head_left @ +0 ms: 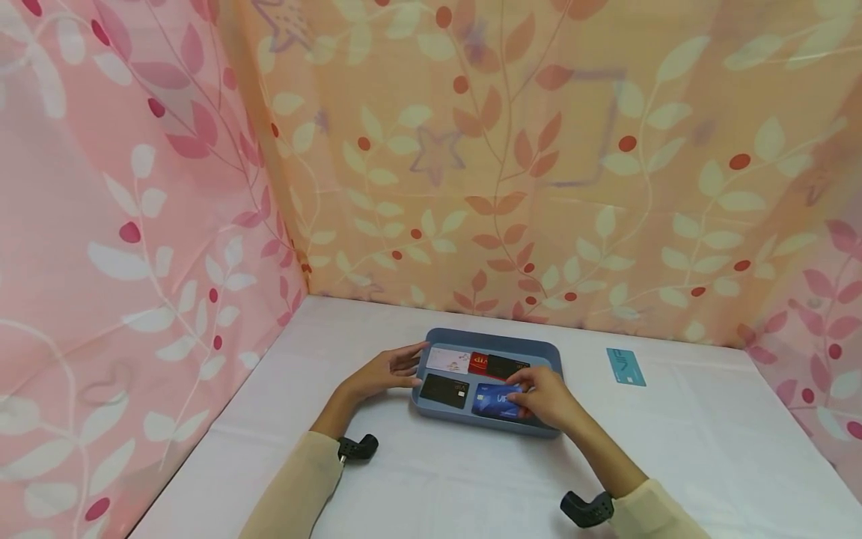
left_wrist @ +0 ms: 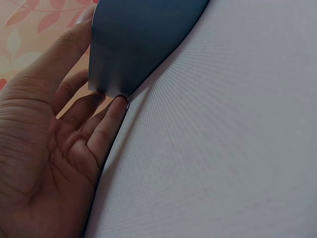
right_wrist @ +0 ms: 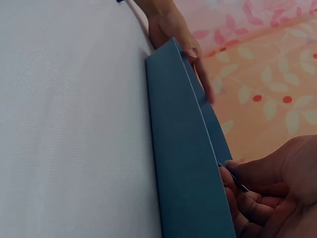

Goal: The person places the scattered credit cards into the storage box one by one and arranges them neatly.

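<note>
On the white table stands a blue-grey tray (head_left: 518, 335) with several cards in it. My right hand (head_left: 548, 400) pinches a blue card (head_left: 493, 399) between thumb and fingers at the tray's near right; the right wrist view shows only its dark edge. My left hand (head_left: 380, 373) rests against the tray's left side with loosely extended fingers, touching its outer wall in the left wrist view. A black card (head_left: 444, 391) lies at the near left of the tray. Along the back are a pale patterned card (head_left: 449, 360), a red card (head_left: 478, 364) and another black card (head_left: 506, 367) overlapping the red one.
A teal card (head_left: 626, 367) lies on the table to the right of the tray. White cloth (head_left: 417, 486) covers the table. Patterned fabric walls (head_left: 498, 187) rise behind and at both sides. Black wrist cameras (head_left: 587, 510) sit at both sleeves.
</note>
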{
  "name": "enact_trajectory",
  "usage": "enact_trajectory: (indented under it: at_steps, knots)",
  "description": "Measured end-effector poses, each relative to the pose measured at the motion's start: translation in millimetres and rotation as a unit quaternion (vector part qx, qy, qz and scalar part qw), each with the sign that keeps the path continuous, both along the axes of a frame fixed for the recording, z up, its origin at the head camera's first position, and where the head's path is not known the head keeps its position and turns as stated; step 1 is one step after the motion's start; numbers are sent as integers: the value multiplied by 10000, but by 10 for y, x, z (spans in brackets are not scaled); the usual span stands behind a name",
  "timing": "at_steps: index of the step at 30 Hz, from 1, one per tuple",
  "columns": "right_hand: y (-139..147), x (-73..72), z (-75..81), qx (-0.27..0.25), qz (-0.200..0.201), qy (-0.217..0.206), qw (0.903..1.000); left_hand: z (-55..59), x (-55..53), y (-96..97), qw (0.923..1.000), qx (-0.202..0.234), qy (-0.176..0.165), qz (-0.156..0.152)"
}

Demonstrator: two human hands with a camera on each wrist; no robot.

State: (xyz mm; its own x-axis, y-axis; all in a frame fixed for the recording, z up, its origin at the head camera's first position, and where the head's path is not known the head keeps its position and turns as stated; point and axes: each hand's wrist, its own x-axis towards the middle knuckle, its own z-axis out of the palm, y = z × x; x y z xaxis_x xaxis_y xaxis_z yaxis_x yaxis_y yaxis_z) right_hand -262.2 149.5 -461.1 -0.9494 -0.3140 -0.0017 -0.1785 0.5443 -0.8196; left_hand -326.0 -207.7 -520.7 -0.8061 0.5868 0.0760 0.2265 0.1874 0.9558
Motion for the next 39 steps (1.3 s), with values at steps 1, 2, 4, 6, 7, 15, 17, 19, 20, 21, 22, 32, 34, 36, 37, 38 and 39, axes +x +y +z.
enact_trajectory:
  at_steps: [1,2,4,6,7,15,17,19,20,21,22,32,34,36,37,38,39]
  knots:
    - [-9,-4,-7,-11,6,0,10000,-4,-1,-1,10000,-2,-6,10]
    - [-16,-11,-17,-17,13,3,10000,-8,-2,-1,10000,-12,-9,15]
    - [-25,-25,-39,-29,60,-1,10000,-15,-3,-1,10000,-24,-20,35]
    - [-35,-36,-54,-32,73,7,10000,-19,-5,-1,10000,-35,-20,49]
    - [-39,-42,-60,-31,84,16,10000,-18,-4,1,10000,-34,-16,50]
    - [-81,-70,-94,2,62,1,10000,-7,4,5,10000,-24,19,42]
    - [-92,-73,-105,40,13,-25,10000,-11,-1,4,10000,-32,27,42]
    - [-102,-80,-122,86,-22,-24,10000,-18,-7,2,10000,-33,47,30]
    - [-110,-86,-129,98,-70,-62,9999,-19,-9,2,10000,-32,53,27]
    - [-117,-90,-137,126,-105,-77,9998,-20,-12,2,10000,-34,63,25]
    - [-123,-96,-144,145,-145,-84,9998,-23,-15,1,10000,-31,79,19]
    - [-157,-138,-182,289,-303,17,9991,-32,-21,-2,9999,-90,52,74]
    - [-158,-136,-186,319,-343,43,9989,-22,-14,0,9999,-96,43,82]
    - [-156,-131,-191,348,-375,83,9987,-13,-9,1,9999,-94,38,81]
    - [-156,-128,-193,355,-394,114,9985,-9,-6,2,9999,-89,29,82]
    - [-155,-124,-195,365,-408,138,9984,-8,-4,1,9999,-92,23,84]
    - [-155,-120,-197,378,-424,177,9982,-7,-2,1,9999,-96,19,89]
